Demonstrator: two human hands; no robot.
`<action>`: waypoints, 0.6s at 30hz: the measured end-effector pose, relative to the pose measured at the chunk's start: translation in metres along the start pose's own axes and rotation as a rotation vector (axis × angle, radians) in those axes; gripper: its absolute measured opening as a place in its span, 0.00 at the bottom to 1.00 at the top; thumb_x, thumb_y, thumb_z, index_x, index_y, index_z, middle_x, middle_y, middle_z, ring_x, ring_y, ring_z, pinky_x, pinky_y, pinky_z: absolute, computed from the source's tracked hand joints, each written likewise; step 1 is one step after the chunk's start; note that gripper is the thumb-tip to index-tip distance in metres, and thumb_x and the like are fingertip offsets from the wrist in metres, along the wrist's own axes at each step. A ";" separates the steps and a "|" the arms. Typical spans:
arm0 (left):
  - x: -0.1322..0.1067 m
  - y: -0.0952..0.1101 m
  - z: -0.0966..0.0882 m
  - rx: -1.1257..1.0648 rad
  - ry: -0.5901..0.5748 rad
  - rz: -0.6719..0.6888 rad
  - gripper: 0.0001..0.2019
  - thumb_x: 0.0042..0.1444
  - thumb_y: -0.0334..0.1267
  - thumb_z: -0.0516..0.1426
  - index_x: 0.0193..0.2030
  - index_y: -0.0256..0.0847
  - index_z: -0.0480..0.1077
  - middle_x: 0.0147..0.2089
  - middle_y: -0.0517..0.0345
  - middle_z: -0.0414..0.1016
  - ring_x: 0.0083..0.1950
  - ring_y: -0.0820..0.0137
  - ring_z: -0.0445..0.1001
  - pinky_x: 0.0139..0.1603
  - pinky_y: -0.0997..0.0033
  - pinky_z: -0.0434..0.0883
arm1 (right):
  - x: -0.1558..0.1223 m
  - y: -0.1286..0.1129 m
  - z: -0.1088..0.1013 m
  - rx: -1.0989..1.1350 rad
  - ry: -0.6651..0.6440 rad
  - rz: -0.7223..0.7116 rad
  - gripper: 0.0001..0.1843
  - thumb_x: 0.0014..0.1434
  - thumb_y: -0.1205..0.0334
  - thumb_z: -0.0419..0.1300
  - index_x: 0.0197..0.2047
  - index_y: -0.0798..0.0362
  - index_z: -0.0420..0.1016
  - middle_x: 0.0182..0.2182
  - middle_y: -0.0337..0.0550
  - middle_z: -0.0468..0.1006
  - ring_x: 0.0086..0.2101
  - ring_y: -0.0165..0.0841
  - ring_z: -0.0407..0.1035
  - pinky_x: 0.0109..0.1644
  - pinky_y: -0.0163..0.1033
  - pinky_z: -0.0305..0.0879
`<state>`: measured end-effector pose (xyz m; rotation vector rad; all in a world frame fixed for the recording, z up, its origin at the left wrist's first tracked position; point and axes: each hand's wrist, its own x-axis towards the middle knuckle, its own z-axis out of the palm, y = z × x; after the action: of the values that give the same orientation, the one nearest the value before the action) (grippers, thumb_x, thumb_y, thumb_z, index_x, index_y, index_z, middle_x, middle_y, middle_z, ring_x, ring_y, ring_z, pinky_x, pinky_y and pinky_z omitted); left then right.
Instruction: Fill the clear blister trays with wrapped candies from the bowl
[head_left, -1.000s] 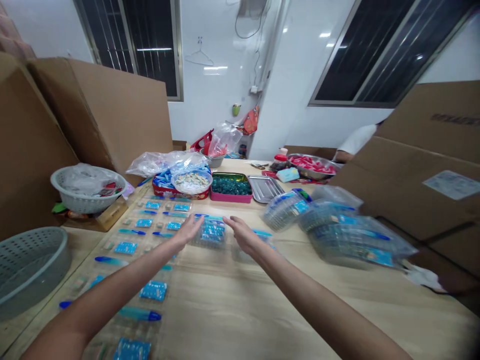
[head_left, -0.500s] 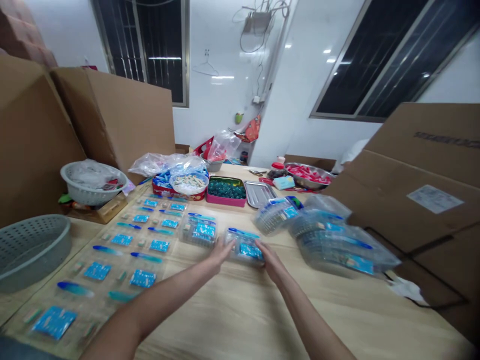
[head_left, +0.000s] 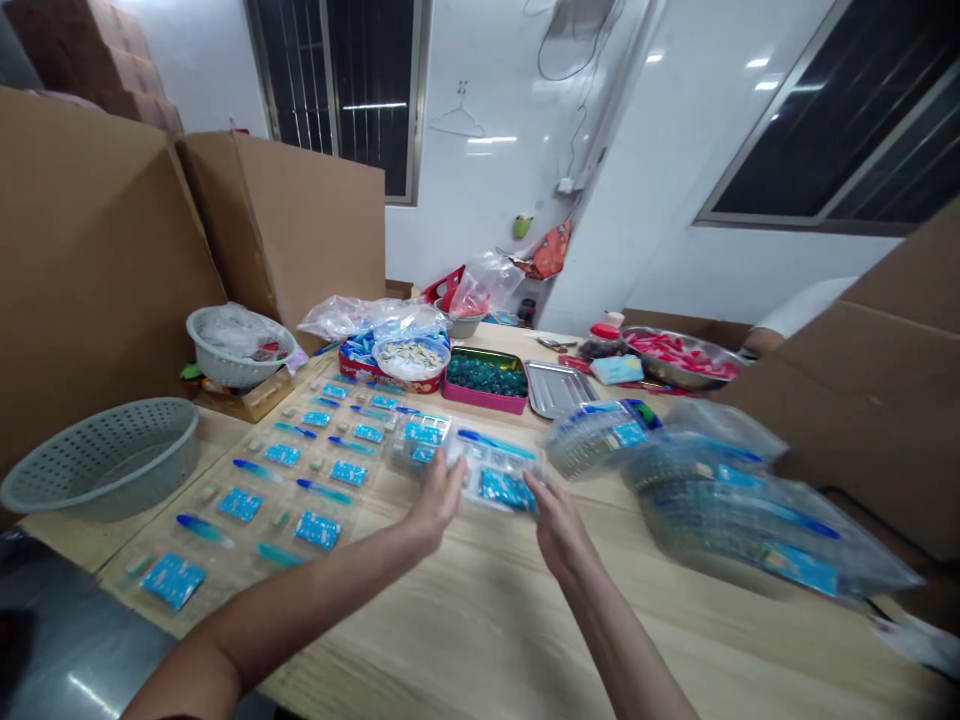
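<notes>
Well, the clear plastic tray (head_left: 495,478) with blue packets and a slim blue stick inside lies on the pale wooden table (head_left: 480,620), directly between the two hands, and its near edge is almost at the palms. The left hand (head_left: 437,503) is at the tray's left side, with the fingers (head_left: 450,470) curved and touching the edge. The right hand (head_left: 556,528) is at the lower right side, and its fingers (head_left: 534,485) also touch the edge. Both hands are only narrowly open, turned toward each other, and they bracket the tray from two sides. The picture is a little soft here, so I cannot tell if the fingers really grip it or only touch it. Both forearms come from the bottom of the view and reach forward, the left one lying lower and more across.

Just beside the left hand, a second clear plastic tray (head_left: 420,440) lies on the table, and rows of similar trays (head_left: 300,470) spread further left. To the right is a blurred pile of plastic-wrapped trays (head_left: 742,520). Beyond the hands stand a pink tin of dark green pieces (head_left: 484,378) and a steel tray (head_left: 551,388). A grey perforated plastic basin (head_left: 101,460) sits at the left, and a white sleeve (head_left: 810,305) of another person shows far right.
</notes>
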<state>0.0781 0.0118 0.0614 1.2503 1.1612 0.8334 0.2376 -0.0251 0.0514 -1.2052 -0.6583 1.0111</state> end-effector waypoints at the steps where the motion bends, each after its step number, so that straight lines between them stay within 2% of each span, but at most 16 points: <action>1: 0.002 0.013 -0.009 -0.011 0.050 -0.022 0.34 0.60 0.52 0.49 0.68 0.38 0.47 0.73 0.47 0.42 0.73 0.57 0.39 0.70 0.59 0.44 | 0.004 -0.007 0.014 0.003 -0.033 -0.014 0.23 0.41 0.48 0.69 0.40 0.50 0.78 0.42 0.44 0.81 0.48 0.44 0.71 0.53 0.45 0.65; 4: 0.004 0.034 -0.026 -0.028 0.106 -0.034 0.35 0.59 0.50 0.51 0.69 0.38 0.45 0.73 0.50 0.39 0.73 0.62 0.36 0.70 0.64 0.42 | 0.010 -0.016 0.038 -0.003 -0.072 -0.017 0.24 0.39 0.49 0.70 0.40 0.51 0.78 0.44 0.45 0.80 0.50 0.45 0.69 0.56 0.46 0.62; 7: 0.000 0.026 -0.028 -0.052 0.073 -0.081 0.36 0.59 0.52 0.51 0.70 0.39 0.44 0.74 0.51 0.36 0.73 0.63 0.35 0.70 0.64 0.41 | 0.005 -0.011 0.036 -0.009 -0.055 0.013 0.24 0.39 0.50 0.70 0.40 0.51 0.78 0.43 0.45 0.80 0.49 0.45 0.69 0.55 0.47 0.62; 10: 0.004 0.014 -0.027 -0.080 0.071 -0.086 0.36 0.57 0.53 0.52 0.68 0.42 0.49 0.73 0.52 0.39 0.73 0.60 0.37 0.70 0.62 0.44 | 0.002 -0.008 0.033 -0.018 -0.035 0.026 0.22 0.40 0.49 0.69 0.39 0.50 0.78 0.42 0.45 0.81 0.48 0.46 0.71 0.54 0.47 0.64; 12: 0.016 0.017 -0.034 -0.095 0.119 -0.029 0.33 0.56 0.53 0.54 0.66 0.43 0.54 0.72 0.51 0.46 0.72 0.59 0.41 0.69 0.62 0.47 | 0.007 -0.012 0.044 -0.003 -0.053 0.003 0.21 0.41 0.50 0.68 0.39 0.50 0.78 0.43 0.45 0.80 0.48 0.46 0.70 0.54 0.46 0.64; 14: 0.035 0.028 -0.050 -0.114 0.171 0.049 0.27 0.56 0.52 0.54 0.60 0.43 0.61 0.68 0.52 0.56 0.70 0.58 0.49 0.67 0.61 0.52 | 0.020 -0.018 0.066 0.020 -0.086 -0.037 0.22 0.42 0.52 0.68 0.41 0.50 0.77 0.45 0.45 0.80 0.50 0.45 0.69 0.54 0.45 0.64; 16: 0.058 0.040 -0.071 -0.130 0.192 0.126 0.20 0.57 0.50 0.52 0.52 0.43 0.68 0.60 0.53 0.69 0.65 0.58 0.59 0.63 0.61 0.59 | 0.036 -0.020 0.093 0.029 -0.117 -0.062 0.23 0.41 0.53 0.67 0.42 0.51 0.76 0.46 0.45 0.79 0.51 0.44 0.69 0.54 0.45 0.64; 18: 0.080 0.045 -0.092 -0.122 0.207 0.168 0.17 0.57 0.50 0.53 0.45 0.42 0.71 0.50 0.53 0.75 0.60 0.59 0.66 0.59 0.61 0.63 | 0.054 -0.015 0.117 0.033 -0.141 -0.044 0.25 0.41 0.52 0.67 0.43 0.52 0.75 0.47 0.46 0.79 0.50 0.44 0.69 0.53 0.45 0.65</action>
<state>0.0151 0.1207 0.0962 1.1923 1.1600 1.1639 0.1644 0.0741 0.0916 -1.0933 -0.7725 1.0730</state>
